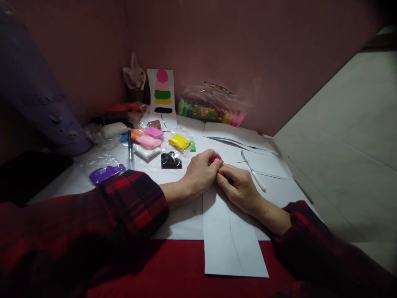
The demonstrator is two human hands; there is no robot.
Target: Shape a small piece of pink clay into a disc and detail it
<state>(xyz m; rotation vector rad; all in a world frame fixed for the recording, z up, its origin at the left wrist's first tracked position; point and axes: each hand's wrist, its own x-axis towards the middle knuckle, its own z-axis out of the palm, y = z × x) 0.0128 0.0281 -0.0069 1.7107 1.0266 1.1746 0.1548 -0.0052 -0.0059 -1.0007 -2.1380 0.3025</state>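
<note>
My left hand (pixel 201 171) is closed, with a small piece of pink clay (pixel 216 160) showing between thumb and fingers. Against its fingertips rests my right hand (pixel 237 186), its fingers curled in; whatever they hold is hidden. Both hands are over a long white paper strip (pixel 235 252) that bears a thin curved pencil line. To the right of my right hand lie a white-handled fork (pixel 258 180) and a toothpick (pixel 243 161). Packets of yellow clay (pixel 179 142) and black clay (pixel 171 160) sit beyond my left hand.
Purple clay (pixel 107 173), pink clay (pixel 149 142) and a marker (pixel 130 147) lie at the left. A card with painted colour bands (pixel 162 94) leans on the wall beside a plastic bag of coloured sticks (pixel 209 112). A purple bottle (pixel 46 91) stands far left.
</note>
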